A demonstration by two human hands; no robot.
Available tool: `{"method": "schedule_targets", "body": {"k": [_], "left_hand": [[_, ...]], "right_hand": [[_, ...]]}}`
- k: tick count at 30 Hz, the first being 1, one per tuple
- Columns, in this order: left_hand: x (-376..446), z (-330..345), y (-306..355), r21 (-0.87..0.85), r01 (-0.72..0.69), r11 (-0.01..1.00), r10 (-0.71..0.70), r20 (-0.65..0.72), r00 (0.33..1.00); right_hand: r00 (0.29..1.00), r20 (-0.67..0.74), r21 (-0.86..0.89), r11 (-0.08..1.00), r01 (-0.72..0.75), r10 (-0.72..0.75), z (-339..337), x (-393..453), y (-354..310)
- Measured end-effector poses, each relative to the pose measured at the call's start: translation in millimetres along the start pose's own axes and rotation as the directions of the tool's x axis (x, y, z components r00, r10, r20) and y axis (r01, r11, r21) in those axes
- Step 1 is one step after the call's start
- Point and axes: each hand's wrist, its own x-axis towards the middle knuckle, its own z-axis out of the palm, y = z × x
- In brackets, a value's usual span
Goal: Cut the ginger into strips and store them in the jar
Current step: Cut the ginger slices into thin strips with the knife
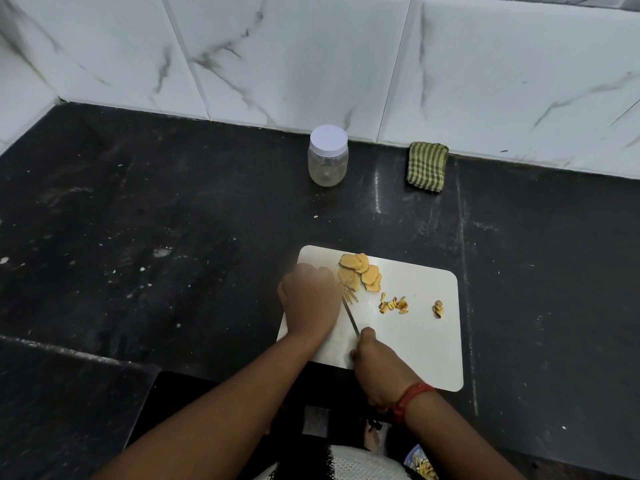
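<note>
A white cutting board lies on the black counter. Yellow ginger slices are piled at its far edge, with thin strips just below them. My left hand is curled over the left end of the slices, its fingertips hidden. My right hand grips the knife, whose blade runs up to the strips beside my left hand. A clear jar with a white lid stands shut at the back of the counter, with nothing visible inside.
Ginger peel scraps and one more bit lie on the board's right half. A folded green striped cloth leans by the marble wall tiles. The counter's front edge is just under my arms.
</note>
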Motion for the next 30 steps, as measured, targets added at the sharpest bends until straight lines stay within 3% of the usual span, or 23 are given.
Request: {"method": "schedule_targets", "body": {"k": [4,11,16,30], "left_hand": [[0,0,-1,-0.001,-0.01,1.0,0.01,0.003,1.0],[-2,-4,-17,-0.023,-0.105,0.994,0.105,0.011,0.994],[-5,-3,-20,-0.01,-0.166,0.986,0.166,0.004,0.986],[-4,-1,-20,-0.048,-0.159,0.986,0.16,0.019,0.987]], "right_hand": [[0.999,0.038,-0.026,1.0,0.009,-0.008,-1,-12,6],[0.999,-0.03,0.179,0.983,-0.028,0.034,-18,-17,16],[0.999,-0.021,0.168,0.985,-0.028,0.032,-20,-15,17],[1.0,0.013,0.098,0.995,0.008,-0.01,-22,-5,6]]}}
